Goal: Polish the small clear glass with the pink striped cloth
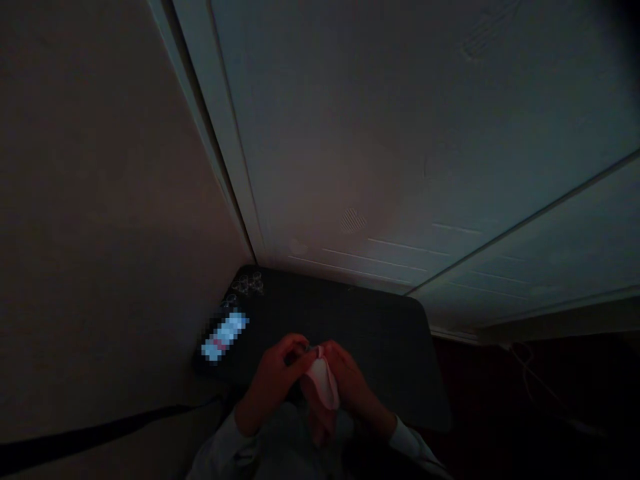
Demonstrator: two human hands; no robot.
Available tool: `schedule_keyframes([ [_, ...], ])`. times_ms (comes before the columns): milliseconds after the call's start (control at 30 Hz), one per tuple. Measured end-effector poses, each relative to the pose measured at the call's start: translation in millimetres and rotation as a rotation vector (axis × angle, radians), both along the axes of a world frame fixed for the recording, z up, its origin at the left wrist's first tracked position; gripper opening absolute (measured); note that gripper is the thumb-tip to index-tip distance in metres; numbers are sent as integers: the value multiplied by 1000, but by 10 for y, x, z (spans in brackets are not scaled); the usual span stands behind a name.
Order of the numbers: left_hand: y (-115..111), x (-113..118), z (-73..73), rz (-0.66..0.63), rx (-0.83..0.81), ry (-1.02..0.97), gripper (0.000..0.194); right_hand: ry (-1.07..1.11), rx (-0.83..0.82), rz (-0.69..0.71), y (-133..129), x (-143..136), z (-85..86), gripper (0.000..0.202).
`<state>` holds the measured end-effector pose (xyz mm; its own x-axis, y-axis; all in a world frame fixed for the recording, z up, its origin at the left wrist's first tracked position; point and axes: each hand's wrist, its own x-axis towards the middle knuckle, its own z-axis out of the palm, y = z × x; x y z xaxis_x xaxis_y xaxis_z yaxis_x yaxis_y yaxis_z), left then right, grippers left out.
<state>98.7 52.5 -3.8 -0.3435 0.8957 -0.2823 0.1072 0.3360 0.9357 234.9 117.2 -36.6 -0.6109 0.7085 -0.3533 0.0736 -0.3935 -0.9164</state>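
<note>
A soft pink cloth piece with a white inner face [323, 383] hangs from between my two hands, low in the middle of the view. My left hand [276, 368] pinches its upper edge from the left, thumb and fingers drawn together. On the other side my right hand [349, 378] has its fingers closed on the same upper edge. The fingertips of both hands nearly meet there. Dim light hides the cloth's exact kind, and its lower end drops toward my lap.
A dark table with rounded corners [345, 310] stands against pale wall panels [350, 133]. On its left lies a bright pixelated rectangle [225, 335], with small clear looped objects [249, 285] behind it. A dark strap [115, 423] crosses the lower left; a pale cable [527, 370] lies at right.
</note>
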Motion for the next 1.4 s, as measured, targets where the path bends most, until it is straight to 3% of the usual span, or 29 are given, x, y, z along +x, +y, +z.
schedule_keyframes([
  [200, -5, 28, 0, 29, -16, 30, 26, 5, 42, -6, 14, 2, 25, 48],
  [400, 66, -25, 7, -58, 29, 30, 25, -64, 198, -65, 74, 16, 26, 32],
  [533, 36, -227, -5, -101, 43, 3, 23, -112, 352, -8, 30, -106, 33, 15],
  [800, -20, -693, -28, -172, 79, -24, 21, -166, 395, -76, -124, -522, 43, 7],
  [1033, -2, -852, -82, -211, 125, -60, 20, -151, 375, -156, -166, -652, -4, 14],
  [1200, -35, -918, -133, -180, 120, -70, 19, -152, 363, -135, -158, -726, -40, 18],
  [1400, -19, -957, -112, -149, 123, -90, 21, -176, 276, -154, -127, -801, 37, 34],
])
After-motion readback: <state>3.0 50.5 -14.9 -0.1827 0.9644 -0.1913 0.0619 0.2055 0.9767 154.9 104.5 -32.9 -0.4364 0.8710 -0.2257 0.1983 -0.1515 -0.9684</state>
